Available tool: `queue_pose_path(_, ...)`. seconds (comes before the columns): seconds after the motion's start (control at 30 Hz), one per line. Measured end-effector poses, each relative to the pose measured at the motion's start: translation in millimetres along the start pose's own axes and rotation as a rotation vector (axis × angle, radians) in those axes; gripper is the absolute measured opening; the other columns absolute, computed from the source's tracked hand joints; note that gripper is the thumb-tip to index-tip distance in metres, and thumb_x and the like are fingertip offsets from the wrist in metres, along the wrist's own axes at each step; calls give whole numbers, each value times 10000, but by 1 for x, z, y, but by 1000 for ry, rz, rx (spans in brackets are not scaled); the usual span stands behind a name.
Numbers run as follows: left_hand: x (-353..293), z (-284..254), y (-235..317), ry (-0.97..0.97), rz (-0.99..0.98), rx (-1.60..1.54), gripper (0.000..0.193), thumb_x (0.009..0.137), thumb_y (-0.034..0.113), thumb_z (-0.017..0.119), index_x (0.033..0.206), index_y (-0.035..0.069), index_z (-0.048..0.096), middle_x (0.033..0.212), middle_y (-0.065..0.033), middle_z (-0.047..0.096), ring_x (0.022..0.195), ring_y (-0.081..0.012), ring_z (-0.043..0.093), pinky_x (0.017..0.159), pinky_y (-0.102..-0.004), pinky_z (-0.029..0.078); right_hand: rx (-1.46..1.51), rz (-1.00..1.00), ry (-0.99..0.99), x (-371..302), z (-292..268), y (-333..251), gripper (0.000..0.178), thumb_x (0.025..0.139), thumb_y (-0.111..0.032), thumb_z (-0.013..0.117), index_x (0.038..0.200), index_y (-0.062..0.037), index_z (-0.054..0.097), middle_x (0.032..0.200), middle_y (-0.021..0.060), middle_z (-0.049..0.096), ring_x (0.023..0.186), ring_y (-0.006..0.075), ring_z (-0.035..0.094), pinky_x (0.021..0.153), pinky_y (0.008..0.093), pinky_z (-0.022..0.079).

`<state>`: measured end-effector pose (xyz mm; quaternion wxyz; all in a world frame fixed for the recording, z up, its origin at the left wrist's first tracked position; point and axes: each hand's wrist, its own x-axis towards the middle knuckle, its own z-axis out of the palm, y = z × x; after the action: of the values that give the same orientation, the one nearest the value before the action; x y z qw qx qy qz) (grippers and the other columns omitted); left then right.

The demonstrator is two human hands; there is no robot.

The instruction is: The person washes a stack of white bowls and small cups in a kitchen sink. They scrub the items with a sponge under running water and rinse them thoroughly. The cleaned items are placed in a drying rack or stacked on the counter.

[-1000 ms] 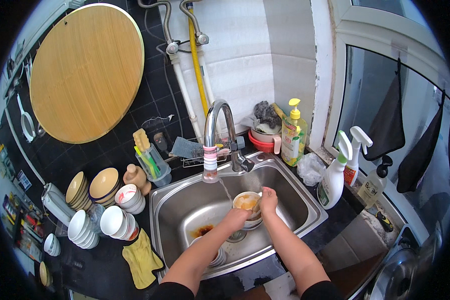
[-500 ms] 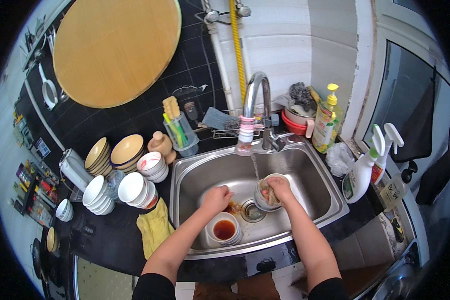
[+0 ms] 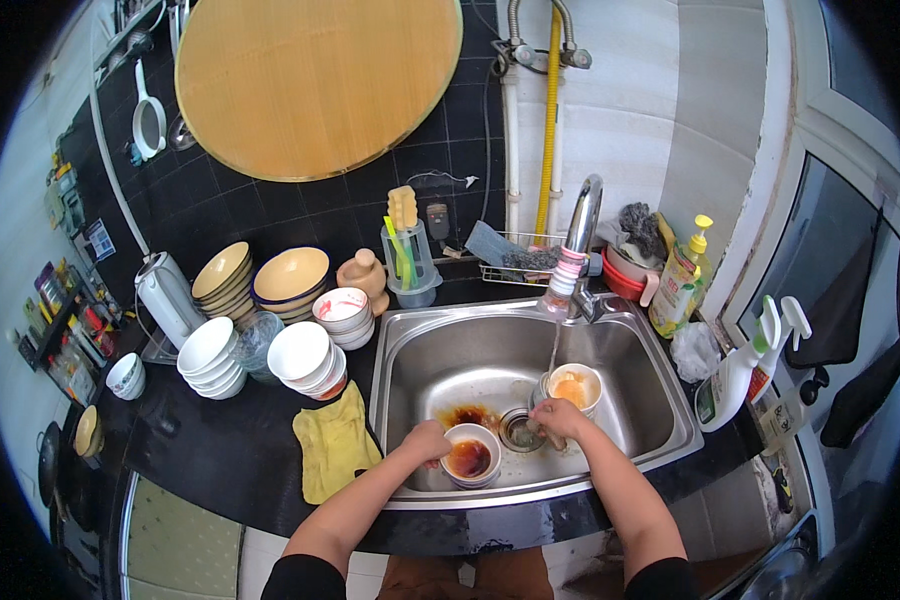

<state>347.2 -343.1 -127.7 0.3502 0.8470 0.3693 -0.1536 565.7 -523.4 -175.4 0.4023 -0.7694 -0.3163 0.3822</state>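
My left hand [image 3: 427, 442] is closed at the left rim of a white bowl [image 3: 472, 430] low in the sink. Reddish-brown liquid lies in this bowl, which seems stacked on another. Right of the drain [image 3: 519, 430], a second white bowl [image 3: 592, 384] with orange contents stands by the thin stream from the tap [image 3: 563, 287]. My right hand [image 3: 562, 420] hangs just before that bowl, its fingers bent together and pointing down. Whatever they hold, if anything, is too small to name. Brown liquid [image 3: 467, 412] spreads over the sink floor behind the first bowl.
A yellow cloth [image 3: 338, 447] lies left of the steel sink [image 3: 440, 318]. Stacked white bowls [image 3: 210, 358] and tan bowls [image 3: 292, 277] fill the counter's back left. A soap pump bottle [image 3: 678, 283] and a spray bottle [image 3: 735, 380] stand at the right.
My left hand has come down to the liquid-filled bowl's rim. My right hand has left the inside of the other bowl, now upright. The brown patch in the sink has grown; the view has shifted.
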Motion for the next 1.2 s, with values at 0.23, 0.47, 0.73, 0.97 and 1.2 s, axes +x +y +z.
queue_pose_path(0.23,-3,-11,-6,33,65,-271,156,680,24,495,704,-93,596,561,-195,580,414,-243,592,383,-334,500,58,-3,-42,-2,2,-3,238,821,-187,605,946,13,577,782,71,623,571,137,591,544,274,476)
queue_pose_path(0.47,-9,-24,17,477,203,-413,163,667,69,521,787,-22,460,715,-238,586,585,-338,621,500,-391,504,15,-6,-11,-3,2,-8,262,820,-221,614,952,3,575,781,78,629,567,133,589,557,274,478)
queue_pose_path(0.73,3,-3,81,698,479,215,593,690,120,546,1209,-54,318,870,-238,548,720,-362,605,601,-422,507,66,-169,81,-19,-2,-30,341,771,-238,623,1041,-40,559,883,86,607,826,146,565,746,250,444)
queue_pose_path(0.97,10,13,96,752,537,310,611,655,97,562,1209,-21,333,916,-205,548,731,-347,597,648,-437,495,143,-205,119,-11,-6,-20,422,705,-34,508,1123,-48,448,936,44,540,809,142,526,745,265,435)
queue_pose_path(1.2,19,20,64,670,295,-352,462,733,133,520,1160,11,391,909,-257,572,843,-378,578,767,-436,446,180,-458,299,-31,16,-57,350,680,6,588,1022,-56,550,863,24,576,787,107,527,709,253,440)
